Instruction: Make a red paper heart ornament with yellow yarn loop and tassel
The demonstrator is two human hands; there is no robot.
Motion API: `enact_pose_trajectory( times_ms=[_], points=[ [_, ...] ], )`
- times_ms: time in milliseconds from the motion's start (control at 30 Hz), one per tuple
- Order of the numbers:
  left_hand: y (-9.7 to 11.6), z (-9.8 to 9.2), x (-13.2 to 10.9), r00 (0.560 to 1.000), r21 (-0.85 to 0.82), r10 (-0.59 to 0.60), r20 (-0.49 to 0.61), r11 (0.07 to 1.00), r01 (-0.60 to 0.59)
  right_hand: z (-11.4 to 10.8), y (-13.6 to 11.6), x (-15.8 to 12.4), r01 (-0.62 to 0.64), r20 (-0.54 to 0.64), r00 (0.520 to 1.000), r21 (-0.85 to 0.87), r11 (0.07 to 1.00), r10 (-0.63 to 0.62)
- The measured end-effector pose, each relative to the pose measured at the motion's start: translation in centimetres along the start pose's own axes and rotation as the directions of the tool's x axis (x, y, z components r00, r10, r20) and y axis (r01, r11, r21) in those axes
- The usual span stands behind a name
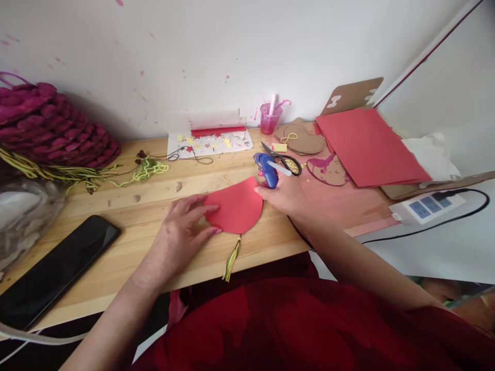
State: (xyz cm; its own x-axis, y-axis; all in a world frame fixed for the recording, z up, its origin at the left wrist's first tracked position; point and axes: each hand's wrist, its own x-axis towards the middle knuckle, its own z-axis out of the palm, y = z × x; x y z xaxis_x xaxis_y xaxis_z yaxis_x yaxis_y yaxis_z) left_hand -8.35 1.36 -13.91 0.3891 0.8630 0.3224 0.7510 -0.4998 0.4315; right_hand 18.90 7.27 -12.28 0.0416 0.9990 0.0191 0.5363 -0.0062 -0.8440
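Fingers of your left hand (180, 229) spread loosely on the red paper piece (236, 208), which sits between both hands; it looks light and easily creased, so hold its edges. Your right hand (285, 194) grips the blue glue gun (271, 179), thumb at the paper's edge.

Cropped and covered
Woven item (50, 126) at table's (126, 252) back edge: cut off at left; blue glue gun (266, 166): partly hidden by right hand (286, 193)
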Motion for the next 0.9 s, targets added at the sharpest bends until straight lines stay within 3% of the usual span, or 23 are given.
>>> enact_pose_trajectory(
  times_ms=[233, 900],
  points=[
    [0.27, -0.22, 0.05, 0.998, 0.025, 0.052, -0.026, 0.998, -0.051, 0.07, -0.04, 0.08, 0.024, -0.006, 1.000, -0.017, 1.000, -0.024],
    [0.93, -0.37, -0.08, 0.999, 0.017, 0.041, 0.007, 0.999, -0.041, 0.35, 0.27, -0.11, 0.051, -0.004, 0.999, 0.019, 0.999, -0.051]
  ],
)
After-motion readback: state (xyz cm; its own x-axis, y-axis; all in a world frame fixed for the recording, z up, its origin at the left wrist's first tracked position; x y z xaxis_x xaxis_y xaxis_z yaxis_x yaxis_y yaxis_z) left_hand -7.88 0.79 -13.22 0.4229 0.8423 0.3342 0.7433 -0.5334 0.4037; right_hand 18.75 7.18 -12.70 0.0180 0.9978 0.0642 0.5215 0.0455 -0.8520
